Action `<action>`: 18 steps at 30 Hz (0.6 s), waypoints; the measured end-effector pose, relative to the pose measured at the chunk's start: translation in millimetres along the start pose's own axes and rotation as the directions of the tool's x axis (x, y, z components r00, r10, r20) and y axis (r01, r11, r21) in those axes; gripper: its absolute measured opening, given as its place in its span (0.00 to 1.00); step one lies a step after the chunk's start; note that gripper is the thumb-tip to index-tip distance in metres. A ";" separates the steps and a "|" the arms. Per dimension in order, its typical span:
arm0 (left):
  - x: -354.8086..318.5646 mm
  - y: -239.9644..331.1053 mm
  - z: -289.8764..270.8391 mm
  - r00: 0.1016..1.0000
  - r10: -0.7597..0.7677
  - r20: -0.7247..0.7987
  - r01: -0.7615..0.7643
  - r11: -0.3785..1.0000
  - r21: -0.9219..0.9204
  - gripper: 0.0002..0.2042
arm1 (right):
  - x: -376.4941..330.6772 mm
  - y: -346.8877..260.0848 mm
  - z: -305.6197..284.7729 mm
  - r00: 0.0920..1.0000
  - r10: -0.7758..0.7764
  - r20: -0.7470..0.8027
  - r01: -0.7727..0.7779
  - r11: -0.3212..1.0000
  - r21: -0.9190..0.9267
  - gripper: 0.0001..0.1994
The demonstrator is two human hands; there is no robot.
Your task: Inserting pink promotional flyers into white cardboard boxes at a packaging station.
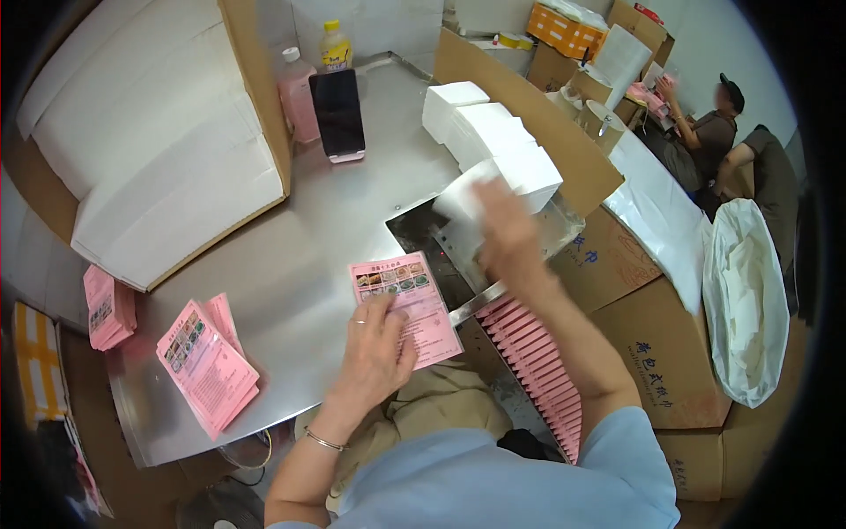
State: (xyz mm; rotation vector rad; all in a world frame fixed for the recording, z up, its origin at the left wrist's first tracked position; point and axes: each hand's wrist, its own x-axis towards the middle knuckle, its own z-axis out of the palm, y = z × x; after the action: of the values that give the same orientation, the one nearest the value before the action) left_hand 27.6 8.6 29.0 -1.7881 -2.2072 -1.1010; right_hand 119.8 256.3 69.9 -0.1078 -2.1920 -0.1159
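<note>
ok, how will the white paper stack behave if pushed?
The white paper stack would probably slide apart, since its top is stepped rather than squared up. Likely light for its bulk, as it looks like thin paper.

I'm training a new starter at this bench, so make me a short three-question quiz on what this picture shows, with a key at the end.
1. Multiple choice: what does the left hand rest on?
A) a bottle
B) a pink printed piece
C) a cardboard box

2. True or false: the phone lies flat on the metal table.

3. Fill in the colour: the blurred right hand is at the near end of a row of ____ stacks.

Key: 1. B. 2. False: it stands propped up. 3. White.
</note>
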 end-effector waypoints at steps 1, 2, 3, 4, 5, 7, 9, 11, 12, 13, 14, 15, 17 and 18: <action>-9.0 -5.1 -2.1 0.996 -0.076 0.049 0.077 0.997 -0.031 0.28 | -15.3 -43.7 0.8 0.999 -0.026 0.047 0.015 0.976 0.219 0.18; -12.6 -8.2 -7.4 0.996 -0.074 0.056 0.076 0.996 -0.034 0.28 | -36.7 -77.5 -11.2 0.866 -0.255 0.430 0.211 0.966 0.149 0.18; -13.0 -13.0 -17.2 0.989 -0.104 0.102 0.095 0.992 0.086 0.33 | -56.9 -106.2 -15.9 0.895 -0.319 0.311 0.216 0.921 0.324 0.19; -13.9 -16.8 -23.2 0.980 -0.139 0.142 0.109 0.973 0.205 0.39 | -66.4 -123.9 -15.3 0.915 -0.360 0.179 0.236 0.841 0.486 0.19; -19.7 -20.2 -12.9 0.976 -0.193 0.099 0.171 0.965 0.196 0.46 | -54.0 -118.9 -3.4 0.917 -0.324 0.232 0.211 0.889 0.406 0.19; -4.8 -2.3 -1.8 0.978 -0.198 0.058 0.181 0.958 0.221 0.48 | -22.3 -101.2 25.0 0.754 -0.161 0.637 0.217 0.976 -0.010 0.20; 11.8 5.7 1.6 0.962 -0.264 -0.065 0.271 0.944 0.186 0.48 | -0.9 -108.6 49.4 0.885 -0.165 0.435 0.128 0.985 0.114 0.16; 5.9 -6.4 -7.0 0.961 -0.270 -0.059 0.276 0.928 0.250 0.46 | -0.6 -122.6 38.2 0.813 -0.158 0.561 0.160 0.986 0.046 0.15; 1.4 -12.8 -10.8 0.963 -0.266 -0.041 0.265 0.914 0.308 0.44 | -10.6 -115.3 19.4 0.817 -0.180 0.547 0.026 0.961 0.276 0.14; -1.4 -14.8 -12.6 0.976 -0.207 0.075 0.164 0.910 0.382 0.36 | -18.5 -101.4 2.0 0.827 -0.180 0.533 -0.117 0.871 0.477 0.14; -0.4 -16.2 -13.4 0.976 -0.210 0.063 0.171 0.907 0.385 0.36 | -10.9 -80.1 -4.9 0.961 -0.069 0.268 -0.028 0.939 0.343 0.13; -2.8 -12.8 -11.8 0.966 -0.260 -0.008 0.238 0.871 0.429 0.32 | 8.0 -54.7 -7.4 0.985 0.016 0.173 -0.052 0.978 0.204 0.12; -4.7 -3.6 -13.3 0.955 -0.270 -0.123 0.294 0.815 0.500 0.27 | 27.8 -5.0 -24.1 0.977 0.196 0.082 -0.165 0.944 -0.285 0.15; -3.0 -4.9 -11.1 0.958 -0.258 -0.122 0.285 0.824 0.490 0.27 | 26.6 17.4 -20.9 0.965 0.257 0.045 -0.218 0.891 -0.398 0.15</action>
State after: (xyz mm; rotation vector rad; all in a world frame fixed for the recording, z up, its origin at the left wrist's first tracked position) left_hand 20.3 -0.6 33.4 -1.2404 -2.4703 -0.5063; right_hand 123.2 272.0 104.4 -0.6179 -2.2054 -0.4171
